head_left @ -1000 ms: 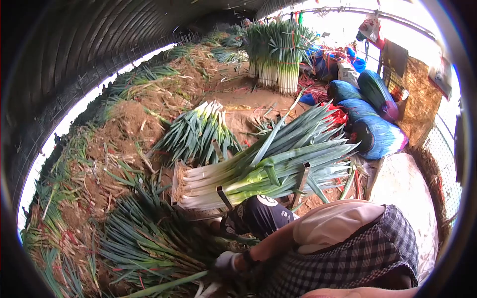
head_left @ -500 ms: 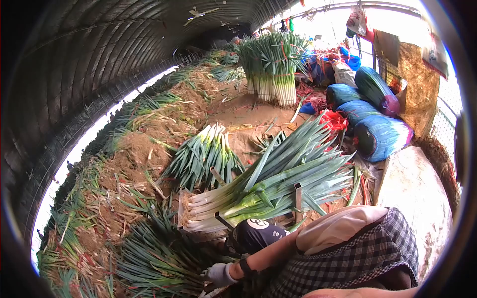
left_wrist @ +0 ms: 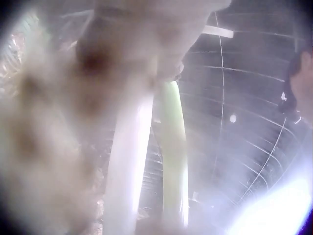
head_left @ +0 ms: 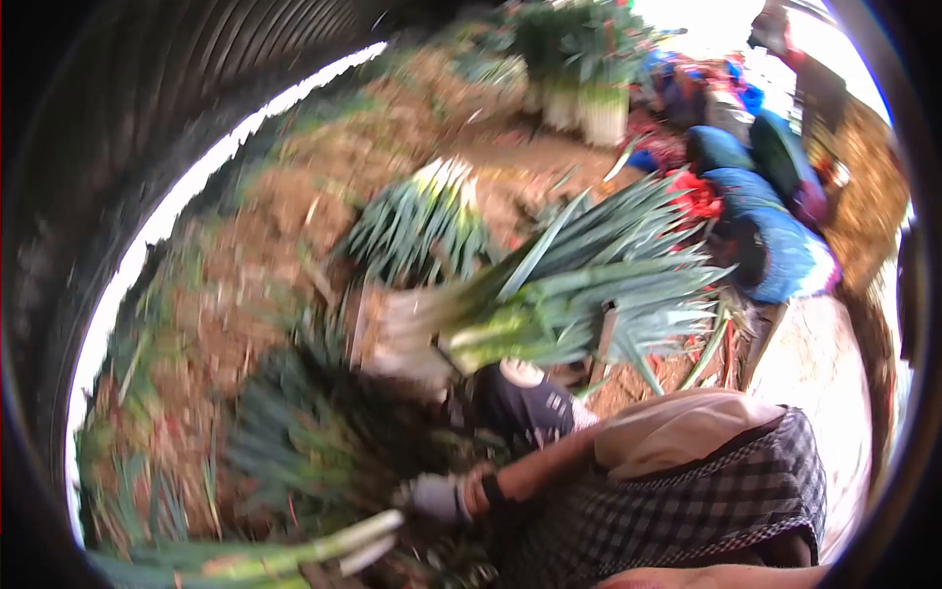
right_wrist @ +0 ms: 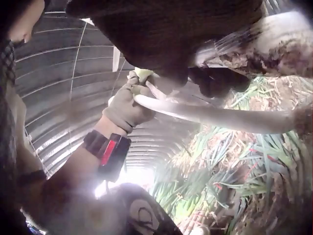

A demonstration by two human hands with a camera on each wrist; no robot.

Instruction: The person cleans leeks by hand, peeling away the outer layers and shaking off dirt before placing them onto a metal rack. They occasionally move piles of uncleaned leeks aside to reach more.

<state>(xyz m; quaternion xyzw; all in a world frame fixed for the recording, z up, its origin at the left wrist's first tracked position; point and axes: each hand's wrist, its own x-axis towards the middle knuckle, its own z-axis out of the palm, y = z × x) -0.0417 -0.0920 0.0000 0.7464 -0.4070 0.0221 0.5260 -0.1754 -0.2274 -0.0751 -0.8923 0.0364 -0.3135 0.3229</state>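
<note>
My gloved right hand (head_left: 437,496) is at the pale end of a leek (head_left: 358,535) whose green leaves reach left along the bottom of the head view. In the right wrist view this hand (right_wrist: 171,44) looms dark overhead, its fingers curled by a white, rooty leek end (right_wrist: 286,36). My gloved left hand (right_wrist: 129,105) grips a long white leek stem (right_wrist: 220,117) there. The left wrist view has the left hand (left_wrist: 146,34) blurred, with a white stem (left_wrist: 127,166) and a green one (left_wrist: 174,152) below it. Head view: left hand hidden.
Cut leeks lie in a metal-posted rack (head_left: 603,339) beyond my knee (head_left: 525,393). A dark green leek heap (head_left: 294,432) spreads left of my right hand. Behind are a smaller leek bundle (head_left: 432,221), upright bunches (head_left: 579,79) and blue-wrapped bundles (head_left: 765,236).
My right hand was at the edge of the leek heap half a second ago; now a leek's pale end is beside it and its leaves stretch left. The head view has shifted and blurred.
</note>
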